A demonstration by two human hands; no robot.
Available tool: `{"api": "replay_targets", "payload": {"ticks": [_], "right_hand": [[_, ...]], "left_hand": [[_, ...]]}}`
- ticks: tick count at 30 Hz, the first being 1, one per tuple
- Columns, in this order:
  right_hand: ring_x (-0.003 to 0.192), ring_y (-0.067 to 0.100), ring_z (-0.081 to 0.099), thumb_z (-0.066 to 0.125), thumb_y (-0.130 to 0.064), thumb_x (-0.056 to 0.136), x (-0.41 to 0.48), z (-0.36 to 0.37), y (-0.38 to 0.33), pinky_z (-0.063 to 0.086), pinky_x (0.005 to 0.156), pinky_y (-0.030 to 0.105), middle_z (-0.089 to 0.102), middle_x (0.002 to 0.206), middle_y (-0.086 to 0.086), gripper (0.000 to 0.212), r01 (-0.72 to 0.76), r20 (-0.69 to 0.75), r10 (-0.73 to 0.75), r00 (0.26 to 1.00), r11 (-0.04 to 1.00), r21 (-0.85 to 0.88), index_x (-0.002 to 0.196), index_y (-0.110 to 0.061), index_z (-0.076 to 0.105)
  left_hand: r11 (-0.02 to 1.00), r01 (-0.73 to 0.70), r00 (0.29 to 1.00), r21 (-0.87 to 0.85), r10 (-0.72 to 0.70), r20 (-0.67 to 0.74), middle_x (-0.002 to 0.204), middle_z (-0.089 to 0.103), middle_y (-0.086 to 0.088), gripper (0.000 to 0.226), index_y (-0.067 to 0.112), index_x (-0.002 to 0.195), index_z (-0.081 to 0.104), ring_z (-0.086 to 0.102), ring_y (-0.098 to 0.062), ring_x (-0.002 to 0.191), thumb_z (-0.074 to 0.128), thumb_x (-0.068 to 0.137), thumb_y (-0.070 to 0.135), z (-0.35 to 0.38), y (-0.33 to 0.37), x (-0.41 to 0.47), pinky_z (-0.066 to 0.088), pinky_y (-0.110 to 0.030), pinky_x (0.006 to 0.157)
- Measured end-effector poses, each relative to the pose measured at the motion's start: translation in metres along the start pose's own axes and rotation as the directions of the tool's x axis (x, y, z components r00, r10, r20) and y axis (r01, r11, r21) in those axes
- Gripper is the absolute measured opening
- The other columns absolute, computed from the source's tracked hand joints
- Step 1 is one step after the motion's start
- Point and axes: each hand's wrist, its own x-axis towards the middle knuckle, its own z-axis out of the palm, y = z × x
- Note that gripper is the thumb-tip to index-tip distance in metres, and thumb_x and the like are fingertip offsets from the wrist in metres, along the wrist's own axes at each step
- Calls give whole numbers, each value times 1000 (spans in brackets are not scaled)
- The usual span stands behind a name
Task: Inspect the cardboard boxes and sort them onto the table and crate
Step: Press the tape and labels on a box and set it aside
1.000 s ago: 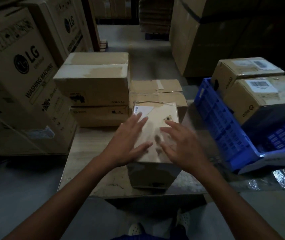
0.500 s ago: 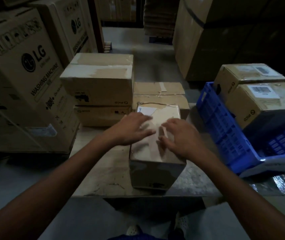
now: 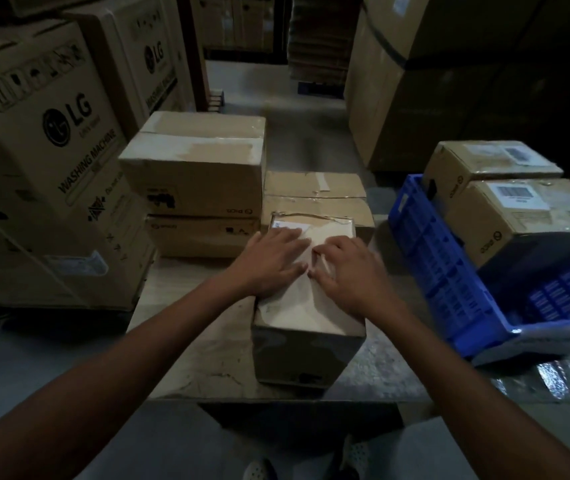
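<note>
A small cardboard box point(image 3: 307, 344) with a pale taped top stands near the front edge of the table point(image 3: 200, 355). My left hand point(image 3: 273, 261) lies flat on the left half of its top, fingers straight. My right hand point(image 3: 345, 275) rests on the right half, fingers spread and slightly bent, pressing the top. Behind it on the table sits another box point(image 3: 314, 199), and to the left two boxes are stacked point(image 3: 200, 174). A blue crate point(image 3: 439, 268) at the right holds two labelled boxes point(image 3: 526, 216).
Large LG washing machine cartons point(image 3: 41, 161) stand close on the left of the table. Tall cartons point(image 3: 397, 84) rise at the back right, with an aisle of floor between. My shoes point(image 3: 259, 469) show below the table's front edge.
Both hands came down from hovering above the small box and slid forward along its top; they now rest on it. The box has stayed in place.
</note>
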Motion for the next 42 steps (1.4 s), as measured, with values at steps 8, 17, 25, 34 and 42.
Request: {"api": "replay_targets", "payload": {"ticks": [8, 17, 25, 34, 42], "right_hand": [[151, 21, 20, 36, -47, 106, 19, 6, 5, 27, 118, 49, 26, 164, 5, 54, -17, 12, 17, 1000, 1000, -5, 154, -24, 34], [136, 25, 39, 54, -47, 98, 2, 16, 6, 41, 99, 37, 37, 153, 3, 49, -183, -216, 221, 951, 966, 180, 141, -24, 51], [128, 14, 49, 63, -43, 95, -10, 11, 57, 39, 101, 32, 50, 144, -2, 42, -174, -231, 296, 927, 884, 433, 132, -23, 60], [100, 20, 53, 57, -42, 98, -63, -8, 144, 39, 77, 32, 59, 109, 1, 25, -305, -316, 401, 860, 900, 312, 106, -21, 68], [129, 23, 51, 64, -69, 82, -97, -16, 188, 44, 108, 48, 47, 150, -4, 89, -484, 365, 319, 875, 583, 652, 155, -31, 31]], "left_hand": [[995, 49, 998, 81, -45, -39, 166, 15, -3, 57, 25, 156, 23, 12, -23, 152, 33, 105, 47, 3, -10, 25, 15, -55, 122], [510, 185, 821, -840, -550, -153, 157, 34, -5, 62, 23, 153, 32, 42, -23, 135, 59, 98, 18, 18, 4, 6, 41, -46, 109], [112, 116, 833, -987, -552, 35, 123, 63, -6, 36, 18, 140, 50, 65, -21, 102, 46, 104, 21, 17, 52, 24, 56, -32, 75], [676, 112, 944, -728, -301, -134, 148, 48, 0, 46, 27, 146, 44, 47, -17, 132, 33, 106, 45, 72, 120, 47, 38, -47, 112], [834, 520, 853, -184, -519, 59, 165, 13, -7, 60, 36, 155, 14, 13, -36, 150, 19, 101, 62, 150, 108, 16, 13, -67, 115]]}}
